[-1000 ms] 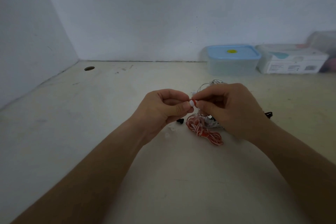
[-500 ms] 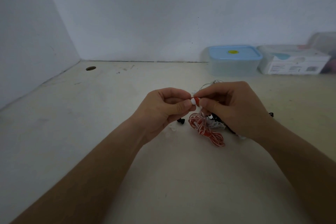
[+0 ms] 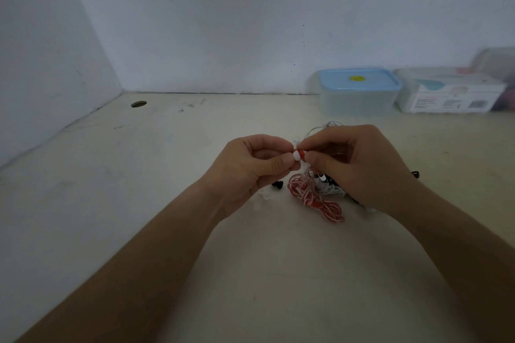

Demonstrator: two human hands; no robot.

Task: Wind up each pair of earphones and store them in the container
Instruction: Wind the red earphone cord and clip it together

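I see L hand (image 3: 250, 167) & R hand (image 3: 359, 164) both pinching the red/white earbud (image 3: 298, 155), well short of the blue-lid container (image 3: 359, 92). Its cord (image 3: 315, 198) trails below, farther from container, running away rightward; R hand's nearer, I reckon.

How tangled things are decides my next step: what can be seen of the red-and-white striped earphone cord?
The red-and-white striped earphone cord looks like thin plastic-coated wire. Most of it lies in a loose heap of loops on the pale tabletop, beside a tangle of black and white cords. One strand rises to a small earbud, white tip on red body, pinched between the left hand and the right hand above the heap.
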